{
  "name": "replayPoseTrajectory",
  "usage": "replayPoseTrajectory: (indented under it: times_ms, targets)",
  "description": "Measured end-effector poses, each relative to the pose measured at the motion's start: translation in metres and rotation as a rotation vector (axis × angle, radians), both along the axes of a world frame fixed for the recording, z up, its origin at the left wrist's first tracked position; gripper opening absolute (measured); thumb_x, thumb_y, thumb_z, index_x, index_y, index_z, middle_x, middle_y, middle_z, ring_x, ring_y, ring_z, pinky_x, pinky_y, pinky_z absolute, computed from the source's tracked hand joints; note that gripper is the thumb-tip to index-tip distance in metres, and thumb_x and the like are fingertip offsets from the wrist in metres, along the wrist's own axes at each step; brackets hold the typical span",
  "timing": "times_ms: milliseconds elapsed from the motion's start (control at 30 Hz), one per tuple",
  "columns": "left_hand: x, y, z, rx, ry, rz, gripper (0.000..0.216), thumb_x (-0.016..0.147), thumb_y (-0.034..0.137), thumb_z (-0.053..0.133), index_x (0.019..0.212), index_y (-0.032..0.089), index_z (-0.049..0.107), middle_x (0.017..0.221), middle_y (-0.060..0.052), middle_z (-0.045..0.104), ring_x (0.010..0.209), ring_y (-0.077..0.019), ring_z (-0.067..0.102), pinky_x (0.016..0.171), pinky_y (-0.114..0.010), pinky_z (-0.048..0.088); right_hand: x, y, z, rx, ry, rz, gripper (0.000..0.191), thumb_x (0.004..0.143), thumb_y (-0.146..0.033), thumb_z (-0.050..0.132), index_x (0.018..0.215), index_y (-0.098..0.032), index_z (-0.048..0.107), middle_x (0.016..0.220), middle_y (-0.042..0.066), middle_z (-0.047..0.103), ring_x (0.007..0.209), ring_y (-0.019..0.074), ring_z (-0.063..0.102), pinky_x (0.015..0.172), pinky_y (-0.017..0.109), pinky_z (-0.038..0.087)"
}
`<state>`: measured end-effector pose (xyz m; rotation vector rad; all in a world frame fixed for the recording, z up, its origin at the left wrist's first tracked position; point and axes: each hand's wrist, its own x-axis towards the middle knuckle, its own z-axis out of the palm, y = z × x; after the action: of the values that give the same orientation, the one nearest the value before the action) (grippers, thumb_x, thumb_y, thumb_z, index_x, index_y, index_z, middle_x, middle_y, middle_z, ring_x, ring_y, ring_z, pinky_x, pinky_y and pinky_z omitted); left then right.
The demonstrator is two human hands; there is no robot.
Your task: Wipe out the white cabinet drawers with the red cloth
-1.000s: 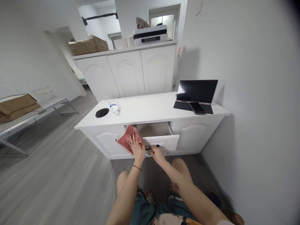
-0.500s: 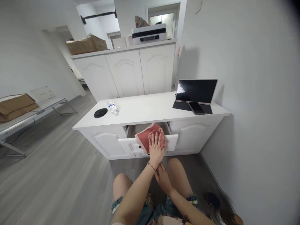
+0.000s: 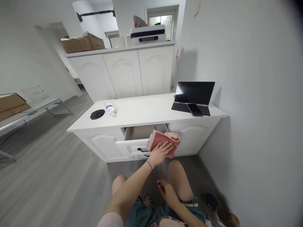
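Note:
A red cloth with a pale edge (image 3: 155, 138) is folded over the top edge of a white drawer front (image 3: 125, 147), towards its right end. My left hand (image 3: 161, 153) presses the cloth against the drawer front, fingers stretched across it; its thumb side is partly hidden. The drawer (image 3: 139, 131) is pulled out, and its pale inside shows. A dark handle (image 3: 142, 150) sits on the front, left of the cloth. Over my lap, apart from cloth and drawer, hangs my right hand (image 3: 167, 190), fingers loosely curled with nothing visible in them.
On the white cabinet top (image 3: 139, 110) are a plastic bottle (image 3: 110, 108), a black round item (image 3: 97, 114), a tablet on a stand (image 3: 195, 93) and a phone (image 3: 195, 110). A wall (image 3: 255, 126) rises at the right. Bottles and a dark-lidded item (image 3: 210, 200) stand low right.
My left hand has moved the cloth rightward along the drawer front, uncovering the handle. My right hand has drawn away from the left wrist, down towards my lap. The view has shifted slightly.

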<state>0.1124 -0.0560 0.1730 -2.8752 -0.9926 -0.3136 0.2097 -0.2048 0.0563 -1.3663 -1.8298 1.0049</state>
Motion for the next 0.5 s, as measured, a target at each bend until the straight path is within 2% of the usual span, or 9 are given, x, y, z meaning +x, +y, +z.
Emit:
replayPoseTrajectory:
  times_ms: [67,133,333,500]
  targets:
    - [-0.012,0.002,-0.001,-0.050,0.039,-0.069,0.058,0.089,0.024,0.041,0.146,0.022,0.028,0.151,-0.002,0.034,0.141,-0.0165,0.021,0.114,-0.038,0.017,-0.002,-0.002,-0.001,-0.021,-0.008,0.016,0.026,0.084,-0.017,0.037,0.095,-0.022,0.061,0.094,0.009,0.066,0.084,0.0242,0.064,0.073,0.034,0.048]
    - [-0.023,0.002,-0.003,-0.093,0.051,-0.083,0.056,0.089,0.024,0.041,0.144,0.018,0.033,0.148,-0.005,0.040,0.139,-0.0170,0.026,0.114,-0.037,0.016,-0.004,-0.003,0.000,-0.033,-0.019,0.033,0.026,0.084,-0.017,0.038,0.094,-0.020,0.062,0.093,0.009,0.067,0.085,0.0229,0.064,0.074,0.032,0.048]
    - [-0.055,-0.013,-0.002,-0.134,-0.024,0.066,0.059,0.087,0.025,0.041,0.145,0.021,0.031,0.150,-0.006,0.036,0.137,-0.0213,0.031,0.112,-0.041,0.023,-0.007,-0.005,-0.001,0.001,-0.023,0.060,0.027,0.082,-0.016,0.040,0.093,-0.021,0.064,0.092,0.007,0.069,0.085,0.0212,0.065,0.076,0.031,0.049]
    - [-0.089,-0.023,-0.004,-0.110,-0.097,0.153,0.060,0.086,0.029,0.043,0.145,0.023,0.032,0.153,-0.007,0.030,0.140,-0.0258,0.024,0.114,-0.045,0.019,-0.004,0.002,-0.002,0.039,0.010,0.061,0.026,0.084,-0.016,0.040,0.093,-0.022,0.063,0.091,0.007,0.068,0.083,0.0212,0.065,0.075,0.033,0.050]
